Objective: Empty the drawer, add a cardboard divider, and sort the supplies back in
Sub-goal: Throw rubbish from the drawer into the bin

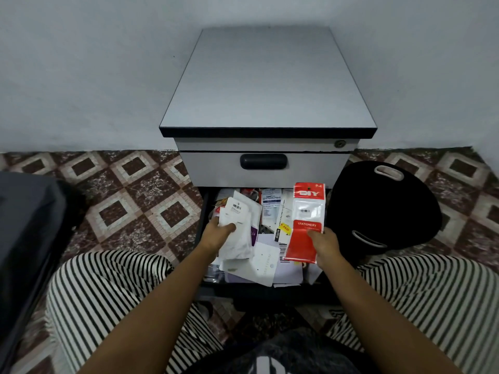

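Left grip (218, 231) clutches white packets (239, 240); right grip (325, 242) pinches the red stationery pack (306, 211). I'd lift both straight out, kept level.

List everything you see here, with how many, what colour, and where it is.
Cabinet: one, grey, against the wall.
Upper drawer: one, grey with a black handle, shut.
Open drawer: one, dark-walled, bottom of the cabinet.
Loose papers: many, mostly white, in the open drawer.
Red packet: one, red and clear, held above the drawer's right.
White packets: several, white, held above the drawer's left.
Black bag: one, black, floor right of the cabinet.
Grey object: one, dark grey, left edge.
Floor: one, brown and cream tiles.
Trouser legs: two, black-and-white striped, bottom corners.
Left hand: one, gripping the white packets.
Right hand: one, pinching the red packet.
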Demonstrator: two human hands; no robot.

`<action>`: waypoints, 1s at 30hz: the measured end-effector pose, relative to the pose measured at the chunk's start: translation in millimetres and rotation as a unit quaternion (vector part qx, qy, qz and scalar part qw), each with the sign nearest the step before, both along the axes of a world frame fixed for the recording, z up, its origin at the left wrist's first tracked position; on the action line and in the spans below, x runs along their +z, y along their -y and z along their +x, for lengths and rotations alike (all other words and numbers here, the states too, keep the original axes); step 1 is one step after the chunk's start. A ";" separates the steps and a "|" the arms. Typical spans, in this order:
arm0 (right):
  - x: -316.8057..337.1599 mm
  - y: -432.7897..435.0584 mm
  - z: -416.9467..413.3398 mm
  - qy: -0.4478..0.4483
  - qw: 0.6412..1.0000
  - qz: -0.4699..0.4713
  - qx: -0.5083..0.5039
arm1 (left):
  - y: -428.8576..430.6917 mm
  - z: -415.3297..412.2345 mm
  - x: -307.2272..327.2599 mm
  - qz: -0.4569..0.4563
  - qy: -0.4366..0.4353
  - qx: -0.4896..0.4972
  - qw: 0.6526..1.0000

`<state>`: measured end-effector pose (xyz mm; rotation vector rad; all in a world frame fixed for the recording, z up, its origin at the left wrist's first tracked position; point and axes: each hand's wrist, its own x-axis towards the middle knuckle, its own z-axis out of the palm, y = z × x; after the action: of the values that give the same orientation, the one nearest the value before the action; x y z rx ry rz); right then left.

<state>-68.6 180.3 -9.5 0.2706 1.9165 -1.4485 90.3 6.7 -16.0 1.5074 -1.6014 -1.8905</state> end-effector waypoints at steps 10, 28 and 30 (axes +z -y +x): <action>11.4 -10.9 -2.8 0.060 0.995 -0.064 -0.045 | -12.0 -7.7 8.7 0.087 -0.065 -0.027 0.994; 31.7 -109.0 -94.5 0.009 0.971 -0.104 -0.214 | -110.1 -163.7 29.8 0.194 -0.109 -0.151 0.963; 29.9 -114.9 -109.2 0.025 0.969 -0.102 -0.225 | -123.3 -186.6 28.6 0.200 -0.095 -0.158 0.962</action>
<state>-177.9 295.3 20.4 0.6707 1.7150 -1.8976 -96.4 130.0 12.6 1.1981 -1.5076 -2.5773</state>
